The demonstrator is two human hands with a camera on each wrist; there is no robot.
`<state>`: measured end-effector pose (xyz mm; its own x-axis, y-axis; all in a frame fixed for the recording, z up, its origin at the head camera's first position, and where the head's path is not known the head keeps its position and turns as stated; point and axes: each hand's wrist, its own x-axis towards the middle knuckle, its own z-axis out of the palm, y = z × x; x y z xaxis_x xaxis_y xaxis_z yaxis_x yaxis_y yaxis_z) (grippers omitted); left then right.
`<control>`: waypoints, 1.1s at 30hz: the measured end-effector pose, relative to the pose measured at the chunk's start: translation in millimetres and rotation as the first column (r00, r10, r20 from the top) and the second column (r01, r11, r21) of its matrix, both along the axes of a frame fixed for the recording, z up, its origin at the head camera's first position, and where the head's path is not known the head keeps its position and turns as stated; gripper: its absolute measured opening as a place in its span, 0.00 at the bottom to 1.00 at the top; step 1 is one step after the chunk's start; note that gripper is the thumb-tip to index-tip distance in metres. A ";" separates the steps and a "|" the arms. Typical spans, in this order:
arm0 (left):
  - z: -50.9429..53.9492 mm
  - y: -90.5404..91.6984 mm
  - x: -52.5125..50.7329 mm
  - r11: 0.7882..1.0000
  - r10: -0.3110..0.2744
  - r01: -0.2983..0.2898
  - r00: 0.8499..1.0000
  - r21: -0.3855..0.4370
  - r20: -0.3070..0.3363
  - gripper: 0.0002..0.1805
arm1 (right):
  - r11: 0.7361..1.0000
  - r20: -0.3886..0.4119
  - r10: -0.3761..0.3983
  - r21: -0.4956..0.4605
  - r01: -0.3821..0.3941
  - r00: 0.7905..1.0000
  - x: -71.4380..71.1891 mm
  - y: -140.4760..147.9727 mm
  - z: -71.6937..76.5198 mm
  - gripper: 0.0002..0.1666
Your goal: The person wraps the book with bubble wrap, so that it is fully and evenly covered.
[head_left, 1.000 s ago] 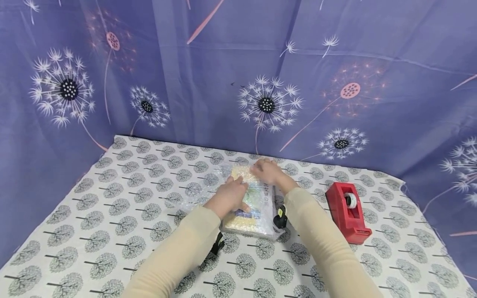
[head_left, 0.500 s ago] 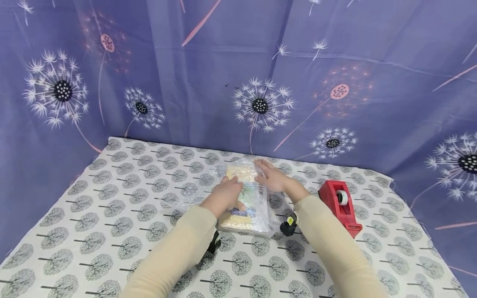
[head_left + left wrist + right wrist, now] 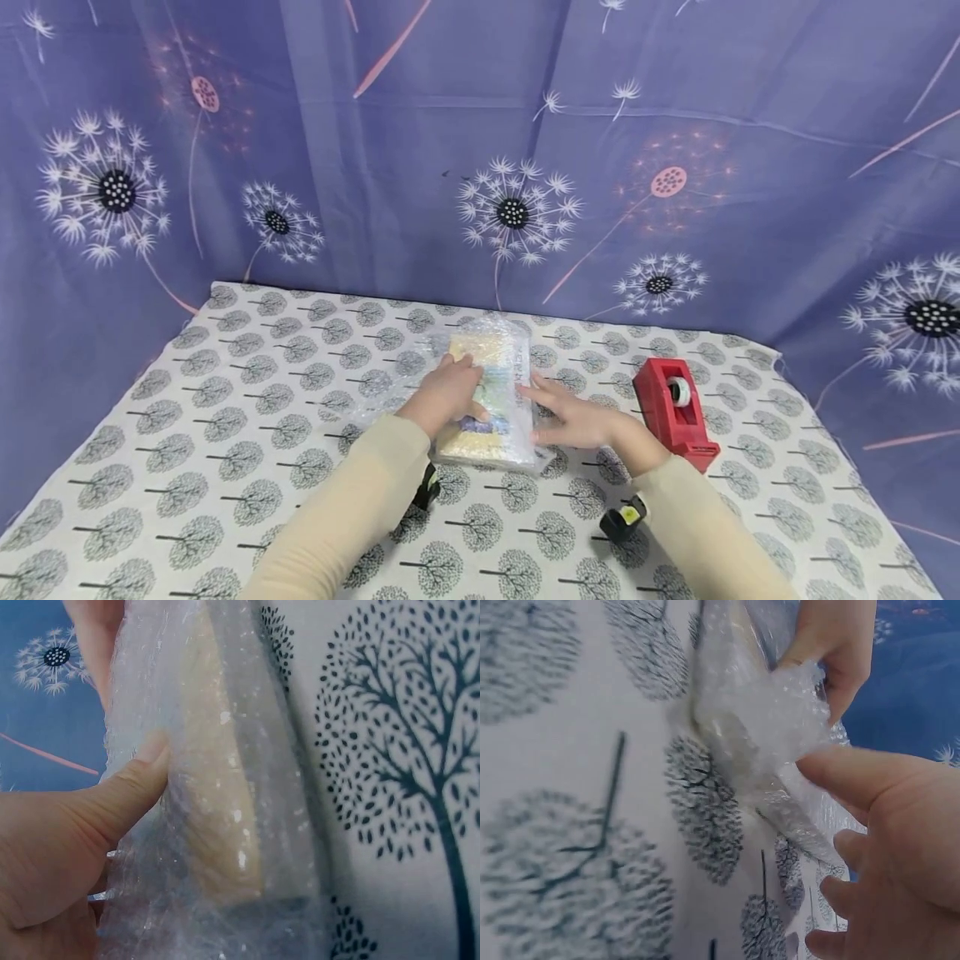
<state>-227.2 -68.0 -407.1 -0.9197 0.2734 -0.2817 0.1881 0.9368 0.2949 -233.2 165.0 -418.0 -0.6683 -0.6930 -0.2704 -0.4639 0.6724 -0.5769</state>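
Note:
A flat, book-like item with a yellow, green and blue face lies inside clear bubble wrap on the cloth. My left hand rests on its left part, thumb and fingers spread on the wrap. The left wrist view shows that thumb pressing the film, with a yellow area beneath. Along the package's right edge is my right hand, its fingers spread apart. In the right wrist view the right thumb tip meets a crumpled flap of bubble wrap; the other fingers hold nothing.
A red tape dispenser with a white roll stands right of the package, close to the right forearm. Tree-printed cloth covers the table. A purple dandelion curtain hangs behind. Loose bubble wrap spreads left of the package.
My right hand has moved from the package's far right corner toward me, down along its right edge, and spread its fingers. My left hand stays on the wrap. The whole head view has shifted slightly.

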 end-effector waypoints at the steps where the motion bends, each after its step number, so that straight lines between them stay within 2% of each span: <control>1: -0.3 -0.5 -0.2 1.000 0.002 -0.002 1.000 0.001 0.000 0.46 | 1.000 0.013 0.004 -0.003 -0.004 1.000 2.8 0.8 -0.2 0.47; 4: -1.6 -1.5 -0.4 1.000 0.008 -0.008 1.000 0.011 -0.002 0.46 | 1.000 0.022 0.008 -0.016 -0.008 1.000 9.5 1.0 -2.8 0.49; 8: -4.0 -1.6 -0.5 1.000 0.010 -0.009 1.000 0.029 -0.009 0.45 | 1.000 -0.042 0.014 -0.019 -0.015 0.999 15.3 -2.2 -10.8 0.52; 13: -6.0 -0.1 -0.8 1.000 0.006 -0.005 1.000 0.021 -0.020 0.46 | 0.998 -0.166 0.029 0.059 -0.020 0.986 21.3 -11.3 -19.8 0.54; 20: -3.6 0.5 -2.5 0.999 -0.011 0.008 0.998 -0.051 -0.055 0.49 | 0.985 -0.266 0.039 0.171 0.008 0.963 26.7 -28.7 -25.1 0.57; 27: -0.6 -1.8 -2.4 0.999 -0.003 0.001 0.998 -0.047 -0.056 0.49 | 0.979 -0.303 -0.016 0.188 0.076 0.953 24.6 -44.7 -23.6 0.52; 33: -3.9 -5.8 -5.0 0.997 -0.023 0.017 0.997 -0.079 -0.073 0.50 | 0.978 -0.327 -0.038 0.180 0.102 0.944 18.0 -54.3 -26.7 0.50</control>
